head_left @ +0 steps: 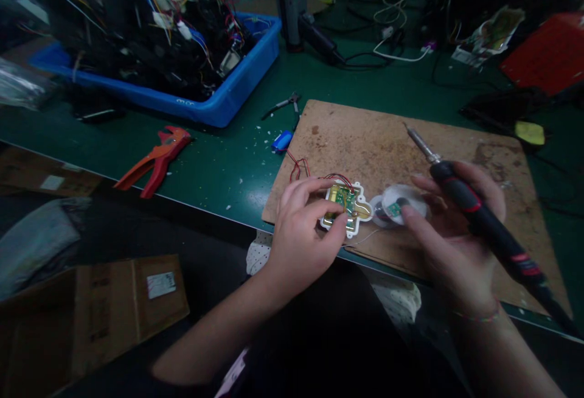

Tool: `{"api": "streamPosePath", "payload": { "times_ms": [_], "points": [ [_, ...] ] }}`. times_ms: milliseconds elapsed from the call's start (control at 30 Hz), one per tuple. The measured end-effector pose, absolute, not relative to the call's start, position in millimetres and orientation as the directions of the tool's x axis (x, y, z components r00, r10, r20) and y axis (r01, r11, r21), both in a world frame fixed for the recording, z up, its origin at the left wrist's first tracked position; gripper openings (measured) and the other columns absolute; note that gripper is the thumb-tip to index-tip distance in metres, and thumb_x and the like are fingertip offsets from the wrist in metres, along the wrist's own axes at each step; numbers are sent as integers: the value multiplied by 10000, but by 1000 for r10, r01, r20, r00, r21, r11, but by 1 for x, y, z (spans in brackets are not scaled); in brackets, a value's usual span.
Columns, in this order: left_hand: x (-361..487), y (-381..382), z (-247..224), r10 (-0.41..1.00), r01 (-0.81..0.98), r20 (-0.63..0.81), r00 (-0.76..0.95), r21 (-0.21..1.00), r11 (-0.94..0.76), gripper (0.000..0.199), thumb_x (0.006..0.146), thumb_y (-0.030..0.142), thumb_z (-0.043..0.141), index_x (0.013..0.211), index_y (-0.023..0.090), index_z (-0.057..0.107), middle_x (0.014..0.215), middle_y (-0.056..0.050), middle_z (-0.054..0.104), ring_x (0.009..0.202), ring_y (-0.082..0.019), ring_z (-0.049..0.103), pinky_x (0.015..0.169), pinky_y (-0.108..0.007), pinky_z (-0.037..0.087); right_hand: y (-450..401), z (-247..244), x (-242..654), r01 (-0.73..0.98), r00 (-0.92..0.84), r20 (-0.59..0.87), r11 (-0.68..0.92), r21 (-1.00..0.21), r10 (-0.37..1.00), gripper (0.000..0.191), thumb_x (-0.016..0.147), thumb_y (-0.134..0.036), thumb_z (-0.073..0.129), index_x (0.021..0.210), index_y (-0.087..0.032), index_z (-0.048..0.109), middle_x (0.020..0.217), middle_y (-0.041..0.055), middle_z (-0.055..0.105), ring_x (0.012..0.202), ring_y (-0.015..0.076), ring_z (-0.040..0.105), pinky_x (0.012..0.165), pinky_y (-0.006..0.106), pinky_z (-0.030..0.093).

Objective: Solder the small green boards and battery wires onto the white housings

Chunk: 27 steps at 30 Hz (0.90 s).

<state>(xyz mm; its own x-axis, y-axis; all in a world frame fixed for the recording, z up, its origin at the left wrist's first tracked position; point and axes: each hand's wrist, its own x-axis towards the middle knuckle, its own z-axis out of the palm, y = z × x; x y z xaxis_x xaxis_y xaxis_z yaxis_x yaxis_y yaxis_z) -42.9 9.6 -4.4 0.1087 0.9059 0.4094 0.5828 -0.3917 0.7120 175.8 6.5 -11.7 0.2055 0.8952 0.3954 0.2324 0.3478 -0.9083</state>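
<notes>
Green worktop (214,167) runs beneath and well beyond the fingers (322,208) of the left hand (301,237) and those of the right hand (460,249). Blue tray (210,112), heaped with wired black parts: far side of the left fingers, off to their left. Brown board (365,136) lies under both sets of fingers.

Soldering iron (495,230) slants through the right hand, tip up and leftward past the fingers; these are mostly closed, keeping the handle while thumb and fingertips also pinch a round translucent case (417,203). Red-orange cutter (166,154): well left of the left fingers.

White-rimmed circuit-board casing (359,204) sits under the left fingers, which are bent and partly closed over its left side, touching; cannot tell whether they grip it. Its right end is just beside the round case. Pliers (286,103) beyond the left fingertips; blue cylindrical cell (281,141) nearer them.
</notes>
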Motion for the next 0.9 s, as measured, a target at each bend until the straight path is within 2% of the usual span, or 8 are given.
{"api": "streamPosePath", "payload": {
  "times_ms": [100, 500, 700, 900],
  "points": [
    [-44, 9, -5, 905, 585, 410, 113, 709, -394, 107, 866, 113, 779, 906, 211, 793, 1267, -78, 744, 1261, -272, 624, 1162, -507, 459, 6, -10, 175, 231, 197, 397, 352, -907, 896, 757, 763, -186, 870, 1425, -420, 587, 1464, 22, 593, 1248, 265, 701, 1125, 501, 583],
    [-39, 9, -9, 935, 585, 352, 47, 749, -311, 102, 854, 102, 758, 867, 201, 736, 1185, -64, 729, 1166, -252, 659, 1071, -466, 479, 5, -10, 174, 233, 203, 388, 340, -911, 899, 776, 762, -150, 872, 1437, -401, 583, 1459, 34, 588, 1240, 248, 703, 1091, 435, 598],
    [-28, 18, -8, 949, 644, 316, -3, 726, -240, 78, 860, 130, 719, 845, 201, 693, 1095, -60, 711, 1105, -268, 646, 1009, -456, 494, 5, -11, 174, 258, 202, 412, 357, -898, 889, 759, 759, -167, 880, 1422, -400, 593, 1454, 35, 587, 1218, 259, 715, 1088, 473, 608],
    [-22, 23, -13, 939, 658, 343, -11, 709, -252, 133, 824, 100, 680, 900, 196, 629, 1011, -47, 698, 1032, -261, 649, 988, -448, 489, 5, -12, 175, 271, 208, 413, 353, -895, 887, 764, 759, -181, 877, 1431, -401, 587, 1452, 50, 589, 1201, 276, 721, 1080, 518, 610]
  ]
}}
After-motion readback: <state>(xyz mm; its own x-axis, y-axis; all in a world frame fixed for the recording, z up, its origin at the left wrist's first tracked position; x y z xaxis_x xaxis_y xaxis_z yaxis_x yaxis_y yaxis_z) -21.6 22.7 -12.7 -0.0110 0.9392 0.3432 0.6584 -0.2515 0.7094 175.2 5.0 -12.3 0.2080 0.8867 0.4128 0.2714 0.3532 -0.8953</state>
